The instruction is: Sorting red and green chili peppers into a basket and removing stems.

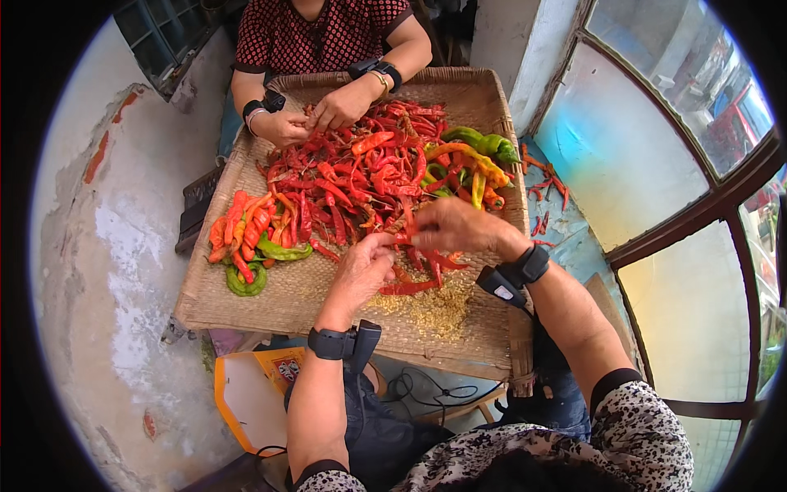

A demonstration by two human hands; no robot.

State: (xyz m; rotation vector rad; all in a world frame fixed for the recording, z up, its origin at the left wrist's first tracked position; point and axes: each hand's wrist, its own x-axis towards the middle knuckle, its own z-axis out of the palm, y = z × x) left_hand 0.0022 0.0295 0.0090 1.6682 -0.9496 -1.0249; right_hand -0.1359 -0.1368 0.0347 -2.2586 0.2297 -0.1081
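Note:
My left hand [364, 270] is over the near part of a woven tray [283, 310], thumb and fingertips drawn together. Whether a small piece is pinched there I cannot tell. Just right of it, my right hand [458, 227] is blurred, and a red chili pepper [407, 215], blurred too, shows at its fingertips. Behind both hands spreads a heap of dried red chili peppers [344, 178]. Close below them, flattened red chili pods [409, 288] rest beside a scatter of pale yellow seeds [439, 310].
Fresh orange-red peppers [249, 224] and a curled green pepper [246, 280] lie at the tray's left. Green and yellow peppers [479, 144] lie at right. Across from me, another person's hands [338, 107] work at the heap. A paned window [627, 154] stands at right; black cables [430, 390] hang below.

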